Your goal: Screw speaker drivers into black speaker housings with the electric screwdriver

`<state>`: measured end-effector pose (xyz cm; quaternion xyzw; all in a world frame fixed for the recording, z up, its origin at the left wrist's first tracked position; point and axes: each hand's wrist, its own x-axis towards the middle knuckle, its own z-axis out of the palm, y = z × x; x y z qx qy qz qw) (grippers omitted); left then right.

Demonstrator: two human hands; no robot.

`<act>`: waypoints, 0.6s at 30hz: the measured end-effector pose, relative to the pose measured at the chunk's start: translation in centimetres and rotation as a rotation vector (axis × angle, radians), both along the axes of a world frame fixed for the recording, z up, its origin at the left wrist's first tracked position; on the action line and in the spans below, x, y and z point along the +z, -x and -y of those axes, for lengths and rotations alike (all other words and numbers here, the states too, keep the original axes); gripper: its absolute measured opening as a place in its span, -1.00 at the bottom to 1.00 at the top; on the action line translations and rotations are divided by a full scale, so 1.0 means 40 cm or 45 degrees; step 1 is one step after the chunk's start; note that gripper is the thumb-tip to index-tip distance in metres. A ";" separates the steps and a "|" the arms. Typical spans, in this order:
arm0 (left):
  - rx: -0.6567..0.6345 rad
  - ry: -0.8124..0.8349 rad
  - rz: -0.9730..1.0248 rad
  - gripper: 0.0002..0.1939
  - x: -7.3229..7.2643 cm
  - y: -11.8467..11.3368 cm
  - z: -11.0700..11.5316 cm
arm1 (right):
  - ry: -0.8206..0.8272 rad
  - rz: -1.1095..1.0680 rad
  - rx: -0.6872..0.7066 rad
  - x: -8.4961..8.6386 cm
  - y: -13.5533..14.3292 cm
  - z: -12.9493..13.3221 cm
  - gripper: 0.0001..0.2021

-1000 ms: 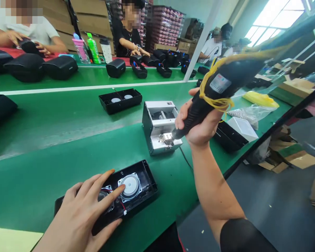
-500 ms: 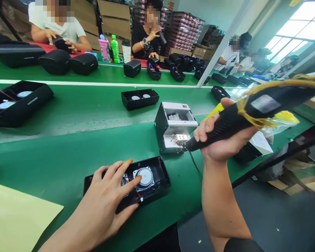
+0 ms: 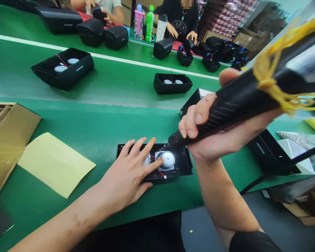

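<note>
My right hand (image 3: 212, 129) is wrapped round a black electric screwdriver (image 3: 233, 101) with yellow cord tied about its body. Its tip points down at the upper edge of a round speaker driver (image 3: 168, 159); whether it touches a screw there is too small to tell. The driver sits in an open black speaker housing (image 3: 182, 164) on the green bench. Spread over the housing's left part, my left hand (image 3: 136, 164) has its fingers apart and partly covers a second driver (image 3: 147, 159). A red wire with a white connector (image 3: 165, 176) lies beside the drivers.
Behind the screwdriver stands a grey-black screw feeder (image 3: 190, 103), mostly hidden. Two open speaker housings (image 3: 65, 70) lie farther back. Yellow paper (image 3: 56, 164) and a cardboard box (image 3: 13, 140) are at left. Across the bench, two people handle black speaker parts. A black housing (image 3: 270, 154) lies right.
The screwdriver has moved from the screw feeder to above the speaker driver in the housing. My left hand stays on the housing. The camera view has turned left and down.
</note>
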<state>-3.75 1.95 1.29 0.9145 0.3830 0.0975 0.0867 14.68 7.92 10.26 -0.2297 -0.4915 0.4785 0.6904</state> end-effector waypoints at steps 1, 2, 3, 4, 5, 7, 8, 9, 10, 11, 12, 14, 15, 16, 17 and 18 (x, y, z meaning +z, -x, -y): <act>-0.001 -0.001 -0.005 -0.32 -0.001 0.000 -0.001 | -0.033 0.008 0.005 -0.021 0.014 -0.007 -0.45; -0.005 -0.001 -0.009 -0.31 -0.002 0.000 -0.002 | -0.070 0.013 0.005 -0.042 0.025 -0.014 -0.44; -0.010 -0.002 -0.014 -0.31 -0.002 -0.001 -0.003 | -0.097 0.014 0.007 -0.062 0.031 -0.020 -0.44; -0.013 -0.004 -0.018 -0.31 -0.002 -0.001 -0.005 | -0.107 0.017 0.009 -0.079 0.034 -0.025 -0.44; -0.014 -0.007 -0.023 -0.31 -0.002 -0.002 -0.006 | -0.099 0.026 0.017 -0.093 0.034 -0.029 -0.43; -0.014 -0.011 -0.030 -0.32 -0.002 -0.002 -0.008 | -0.074 0.058 0.037 -0.110 0.032 -0.033 -0.43; -0.014 -0.012 -0.031 -0.33 -0.001 -0.003 -0.009 | -0.068 0.073 0.039 -0.114 0.031 -0.034 -0.43; -0.013 -0.013 -0.030 -0.33 -0.001 -0.003 -0.010 | -0.063 0.084 0.034 -0.117 0.031 -0.034 -0.43; -0.013 -0.014 -0.029 -0.33 0.000 -0.003 -0.010 | -0.057 0.089 0.026 -0.118 0.032 -0.034 -0.42; -0.013 -0.017 -0.026 -0.33 0.000 -0.003 -0.010 | -0.049 0.092 0.020 -0.119 0.033 -0.034 -0.42; -0.013 -0.018 -0.024 -0.32 0.000 -0.003 -0.010 | -0.039 0.088 0.014 -0.120 0.035 -0.034 -0.41; -0.013 -0.020 -0.018 -0.31 0.000 -0.002 -0.009 | -0.016 0.084 0.012 -0.123 0.040 -0.035 -0.41; -0.012 -0.020 -0.013 -0.32 0.000 -0.002 -0.009 | -0.008 0.087 0.011 -0.125 0.042 -0.035 -0.40; -0.011 -0.020 -0.009 -0.32 0.000 -0.002 -0.008 | -0.002 0.095 0.008 -0.127 0.043 -0.035 -0.40; -0.010 -0.020 -0.005 -0.33 0.000 -0.002 -0.008 | 0.004 0.102 0.001 -0.129 0.044 -0.036 -0.40; -0.009 -0.022 -0.001 -0.33 0.000 -0.002 -0.008 | 0.008 0.108 -0.001 -0.131 0.044 -0.037 -0.39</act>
